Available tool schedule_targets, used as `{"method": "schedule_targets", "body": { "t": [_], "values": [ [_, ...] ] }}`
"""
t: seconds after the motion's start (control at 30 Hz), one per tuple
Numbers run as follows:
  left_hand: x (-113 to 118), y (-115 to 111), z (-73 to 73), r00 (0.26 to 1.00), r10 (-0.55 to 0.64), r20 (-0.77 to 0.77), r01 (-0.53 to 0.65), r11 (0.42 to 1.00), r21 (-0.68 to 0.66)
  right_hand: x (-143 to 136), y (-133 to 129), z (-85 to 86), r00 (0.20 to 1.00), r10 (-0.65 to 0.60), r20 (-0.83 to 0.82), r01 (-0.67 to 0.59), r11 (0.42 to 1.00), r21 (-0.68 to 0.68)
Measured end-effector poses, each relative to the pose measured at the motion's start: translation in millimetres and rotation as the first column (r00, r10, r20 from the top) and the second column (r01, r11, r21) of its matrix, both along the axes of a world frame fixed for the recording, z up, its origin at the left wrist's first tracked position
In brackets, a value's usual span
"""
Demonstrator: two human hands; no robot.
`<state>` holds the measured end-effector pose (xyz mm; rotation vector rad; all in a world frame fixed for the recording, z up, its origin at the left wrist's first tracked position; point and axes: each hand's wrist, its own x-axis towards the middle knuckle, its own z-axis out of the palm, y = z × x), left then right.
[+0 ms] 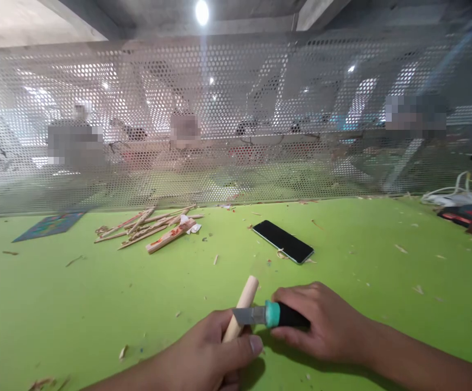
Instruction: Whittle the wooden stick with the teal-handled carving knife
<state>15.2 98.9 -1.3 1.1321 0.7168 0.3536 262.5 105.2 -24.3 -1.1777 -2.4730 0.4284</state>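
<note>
My left hand (211, 353) is closed around a pale round wooden stick (247, 296), whose upper end tilts away from me to the right. In my right hand (321, 320) is a carving knife (273, 314) with a black handle and a teal collar. Its flat grey blade lies across the stick, just above my left thumb, and appears to touch the wood. My left fingers hide the stick's lower end, while my right fingers cover part of the knife handle.
A black phone (283, 241) lies beyond my hands on the green table (97, 293). Thin wooden sticks (150, 225) and a stained wood piece (171, 236) are piled at the back left, near a dark card (49, 226). Behind stands a perforated metal screen (219, 168). Shavings are scattered about.
</note>
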Motion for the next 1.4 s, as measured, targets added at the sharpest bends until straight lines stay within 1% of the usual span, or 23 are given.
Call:
{"method": "schedule_targets", "body": {
  "t": [0.1, 0.17, 0.23, 0.3, 0.33, 0.37, 0.4, 0.43, 0.47, 0.53, 0.57, 0.63, 0.77, 0.87, 1.0, 1.1, 1.2, 1.3, 1.37, 1.4],
  "values": [
    [1, 1, -1.3, 0.998, -0.01, 0.062, 0.012, 0.999, -0.036, -2, -4, -1.5, 1.0, -0.015, 0.02, 0.014, 0.999, 0.045],
    [0, 1, -0.5, 0.998, -0.009, 0.07, 0.013, 0.998, -0.056, -2, -6, -1.2, 0.999, -0.027, 0.022, 0.025, 0.998, 0.059],
    [-2, 0, 2.7, 0.999, -0.017, 0.042, 0.019, 0.998, -0.053, 0, -2, -0.2, 0.997, -0.075, -0.013, 0.076, 0.997, 0.022],
    [-5, -2, 7.1, 0.997, -0.06, -0.044, 0.061, 0.998, 0.026, 6, 6, 1.0, 0.983, -0.177, -0.054, 0.175, 0.984, -0.036],
    [-6, -2, 8.7, 0.991, -0.093, -0.099, 0.101, 0.992, 0.079, 11, 12, 1.4, 0.968, -0.241, -0.073, 0.237, 0.97, -0.059],
    [-6, -3, 9.4, 0.981, -0.103, -0.167, 0.127, 0.982, 0.141, 15, 17, 1.6, 0.954, -0.289, -0.082, 0.286, 0.957, -0.047],
    [-6, -4, 8.9, 0.974, -0.108, -0.202, 0.141, 0.977, 0.158, 19, 22, 1.7, 0.942, -0.318, -0.104, 0.316, 0.948, -0.037],
    [-6, -5, 7.0, 0.977, -0.093, -0.191, 0.122, 0.981, 0.149, 22, 25, 1.6, 0.932, -0.335, -0.137, 0.332, 0.942, -0.044],
    [-5, -5, 4.0, 0.987, -0.045, -0.156, 0.066, 0.989, 0.134, 24, 26, 1.5, 0.93, -0.329, -0.166, 0.323, 0.944, -0.065],
    [-2, -6, -3.7, 0.997, 0.067, -0.036, -0.068, 0.997, -0.02, 23, 25, 1.7, 0.936, -0.292, -0.195, 0.275, 0.955, -0.111],
    [-1, -6, -7.3, 0.995, 0.099, -0.013, -0.099, 0.994, -0.037, 21, 22, 2.3, 0.945, -0.267, -0.19, 0.248, 0.962, -0.118],
    [0, -6, -12.2, 0.993, 0.119, 0.025, -0.118, 0.992, -0.048, 16, 17, 4.8, 0.961, -0.225, -0.16, 0.21, 0.972, -0.104],
    [-4, -4, -13.3, 0.993, 0.078, 0.093, -0.07, 0.994, -0.083, 11, 13, 10.2, 0.974, -0.186, -0.127, 0.175, 0.98, -0.094],
    [-8, 0, -9.4, 0.999, 0.046, 0.021, -0.045, 0.999, -0.025, 12, 16, 8.2, 0.982, -0.163, -0.095, 0.154, 0.983, -0.098],
    [-9, 1, -1.6, 0.992, 0.039, -0.118, -0.021, 0.988, 0.152, 12, 16, 2.6, 0.995, -0.084, -0.052, 0.08, 0.994, -0.071],
    [-5, 0, 1.2, 0.986, 0.006, -0.169, 0.029, 0.979, 0.201, 7, 12, 1.7, 1.0, -0.017, -0.025, 0.016, 0.999, -0.033],
    [-3, -1, 0.1, 0.982, 0.005, -0.187, 0.033, 0.98, 0.198, 1, 3, 2.5, 0.999, 0.036, 0.006, -0.036, 0.999, -0.037],
    [-2, -2, 0.0, 0.99, 0.011, -0.143, 0.021, 0.976, 0.218, -4, -5, 3.8, 0.995, 0.094, 0.025, -0.092, 0.995, -0.045],
    [-1, -4, 2.5, 0.992, 0.014, -0.126, 0.018, 0.967, 0.253, -4, -6, 5.0, 0.996, 0.094, 0.01, -0.093, 0.994, -0.06],
    [-1, -5, 4.3, 0.989, 0.016, -0.15, 0.025, 0.964, 0.264, -4, -6, 5.6, 0.998, 0.07, -0.006, -0.07, 0.995, -0.075]
  ]
}}
